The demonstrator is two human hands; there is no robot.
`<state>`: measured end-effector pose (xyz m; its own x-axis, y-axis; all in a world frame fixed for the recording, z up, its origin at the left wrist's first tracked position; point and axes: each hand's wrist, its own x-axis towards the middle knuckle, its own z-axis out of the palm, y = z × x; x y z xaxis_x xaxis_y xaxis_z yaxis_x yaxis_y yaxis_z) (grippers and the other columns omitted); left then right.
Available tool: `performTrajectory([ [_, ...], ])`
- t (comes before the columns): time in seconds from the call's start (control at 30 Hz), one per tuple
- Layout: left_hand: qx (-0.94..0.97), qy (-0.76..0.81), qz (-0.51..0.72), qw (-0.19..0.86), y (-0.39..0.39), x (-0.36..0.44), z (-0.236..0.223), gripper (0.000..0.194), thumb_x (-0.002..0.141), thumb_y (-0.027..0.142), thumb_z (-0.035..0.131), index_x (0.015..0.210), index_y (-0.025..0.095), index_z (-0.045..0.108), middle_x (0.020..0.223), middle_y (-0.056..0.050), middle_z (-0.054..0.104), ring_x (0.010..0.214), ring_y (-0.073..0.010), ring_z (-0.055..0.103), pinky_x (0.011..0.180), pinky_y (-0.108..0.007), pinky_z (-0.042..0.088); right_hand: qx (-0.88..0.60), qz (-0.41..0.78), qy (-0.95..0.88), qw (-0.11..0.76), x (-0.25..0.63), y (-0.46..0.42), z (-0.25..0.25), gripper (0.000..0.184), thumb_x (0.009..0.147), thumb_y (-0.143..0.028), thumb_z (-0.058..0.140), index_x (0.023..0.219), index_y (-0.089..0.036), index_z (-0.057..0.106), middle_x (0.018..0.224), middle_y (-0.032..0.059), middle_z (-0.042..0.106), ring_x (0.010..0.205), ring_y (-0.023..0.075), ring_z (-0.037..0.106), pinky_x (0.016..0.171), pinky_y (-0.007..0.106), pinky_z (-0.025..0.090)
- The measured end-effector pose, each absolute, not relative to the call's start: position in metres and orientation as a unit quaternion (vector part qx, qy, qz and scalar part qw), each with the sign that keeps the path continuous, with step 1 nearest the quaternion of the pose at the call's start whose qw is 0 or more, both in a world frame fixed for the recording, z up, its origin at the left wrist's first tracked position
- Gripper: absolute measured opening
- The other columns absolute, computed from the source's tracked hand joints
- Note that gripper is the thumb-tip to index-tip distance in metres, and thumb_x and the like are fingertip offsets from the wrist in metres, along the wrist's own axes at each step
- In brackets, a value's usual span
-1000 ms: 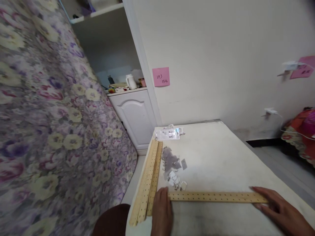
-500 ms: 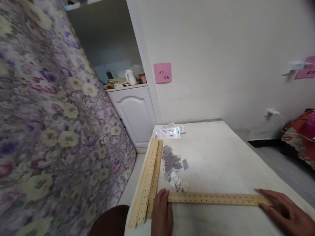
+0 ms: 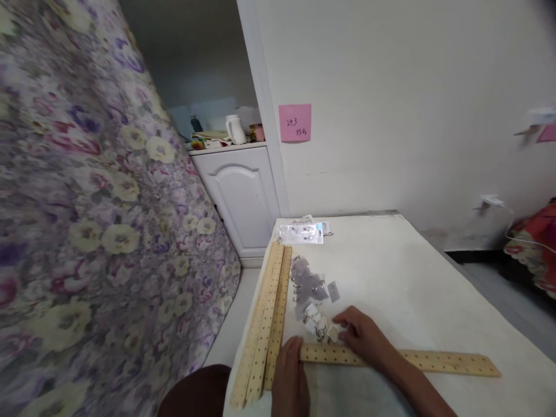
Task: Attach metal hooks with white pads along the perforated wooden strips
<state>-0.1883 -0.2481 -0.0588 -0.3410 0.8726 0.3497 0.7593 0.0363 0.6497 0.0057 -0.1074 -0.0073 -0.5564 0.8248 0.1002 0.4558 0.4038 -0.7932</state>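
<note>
Left hand (image 3: 290, 376) stays at the left end of the perforated strip (image 3: 452, 362), grip hidden; its right end's now free on the table (image 3: 391, 278). Right hand (image 3: 365, 336) has switched to a white piece (image 3: 333, 333) just beyond (pinched? can't tell).

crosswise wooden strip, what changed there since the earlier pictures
The right hand let go of the right end of the crosswise wooden strip and moved left to the small white pieces. The left hand stayed at the strip's left end; the other strips look unmoved.
</note>
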Motion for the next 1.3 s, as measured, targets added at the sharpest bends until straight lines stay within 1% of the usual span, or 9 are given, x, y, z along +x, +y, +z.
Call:
performTrajectory([
  [0.13,0.568,0.72,0.39,0.08,-0.249,-0.189,-0.06,0.041,0.09,0.021,0.037,0.127,0.016,0.055,0.133,-0.012,0.056,0.125,-0.0242,0.05,0.107,-0.043,0.041,-0.4,0.391,-0.806,0.196,0.0,-0.103,-0.013,0.045,0.063,-0.006,0.054,0.103,-0.025,0.065,0.089,-0.0001,0.054,0.077,0.0149,0.054,0.071,0.025,0.042],
  [0.27,0.565,0.723,0.387,0.09,-0.248,-0.188,-0.059,0.041,0.091,0.02,0.035,0.127,0.016,0.054,0.134,-0.012,0.054,0.127,-0.0233,0.048,0.108,-0.043,0.039,-0.391,0.391,-0.813,0.182,0.002,-0.1,-0.013,0.041,0.064,-0.006,0.054,0.099,-0.025,0.065,0.088,-0.0009,0.053,0.075,0.014,0.053,0.069,0.025,0.04],
  [0.5,0.565,0.718,0.397,0.088,-0.25,-0.187,-0.055,0.042,0.09,0.018,0.037,0.13,0.016,0.051,0.136,-0.012,0.052,0.129,-0.0238,0.046,0.109,-0.043,0.039,-0.391,0.401,-0.8,0.214,0.004,-0.102,-0.009,0.019,0.068,-0.012,0.056,0.085,-0.02,0.061,0.076,-0.0019,0.057,0.07,0.0136,0.052,0.064,0.023,0.037],
  [0.67,0.573,0.714,0.394,0.084,-0.251,-0.189,-0.057,0.043,0.089,0.016,0.038,0.13,0.016,0.051,0.136,-0.012,0.053,0.129,-0.024,0.045,0.109,-0.043,0.039,-0.382,0.465,-0.757,0.254,0.007,-0.102,-0.008,0.002,0.073,-0.019,0.057,0.073,-0.018,0.056,0.061,-0.0043,0.051,0.06,0.0117,0.046,0.056,0.023,0.033],
  [0.77,0.578,0.711,0.394,0.075,-0.252,-0.189,-0.06,0.043,0.09,0.016,0.036,0.131,0.015,0.049,0.137,-0.013,0.051,0.13,-0.024,0.045,0.109,-0.045,0.038,-0.368,0.507,-0.729,0.277,0.009,-0.101,-0.006,0.007,0.075,-0.024,0.058,0.073,-0.018,0.055,0.058,-0.0057,0.047,0.057,0.0105,0.043,0.055,0.022,0.031],
  [0.9,0.585,0.689,0.424,0.057,-0.251,-0.188,-0.058,0.042,0.091,0.016,0.036,0.131,0.015,0.049,0.136,-0.014,0.052,0.129,-0.0237,0.045,0.108,-0.046,0.039,-0.348,0.538,-0.705,0.305,0.007,-0.105,-0.002,0.012,0.075,-0.028,0.061,0.073,-0.017,0.055,0.058,-0.0055,0.05,0.056,0.0099,0.045,0.053,0.022,0.032],
  [1.03,0.565,0.674,0.473,0.057,-0.254,-0.185,-0.045,0.034,0.09,0.02,0.041,0.12,0.017,0.057,0.128,-0.014,0.057,0.122,-0.025,0.052,0.104,-0.046,0.043,-0.306,0.628,-0.657,0.285,-0.002,-0.115,0.001,0.02,0.077,-0.037,0.061,0.079,-0.018,0.054,0.053,-0.0055,0.056,0.046,0.0094,0.047,0.046,0.021,0.034],
  [1.17,0.523,0.657,0.531,0.11,-0.261,-0.175,-0.022,0.029,0.088,0.029,0.047,0.11,0.019,0.063,0.118,-0.013,0.063,0.114,-0.0266,0.056,0.101,-0.045,0.044,-0.252,0.69,-0.626,0.26,-0.014,-0.127,0.004,0.025,0.076,-0.041,0.065,0.083,-0.018,0.055,0.054,-0.0048,0.06,0.045,0.01,0.053,0.046,0.021,0.04],
  [1.3,0.454,0.628,0.567,0.28,-0.264,-0.162,-0.004,0.034,0.086,0.037,0.052,0.113,0.02,0.06,0.105,-0.01,0.067,0.096,-0.0241,0.063,0.09,-0.04,0.049,-0.207,0.736,-0.6,0.236,-0.024,-0.136,0.007,0.027,0.074,-0.04,0.068,0.084,-0.017,0.058,0.063,-0.0033,0.063,0.049,0.0098,0.057,0.049,0.022,0.044],
])
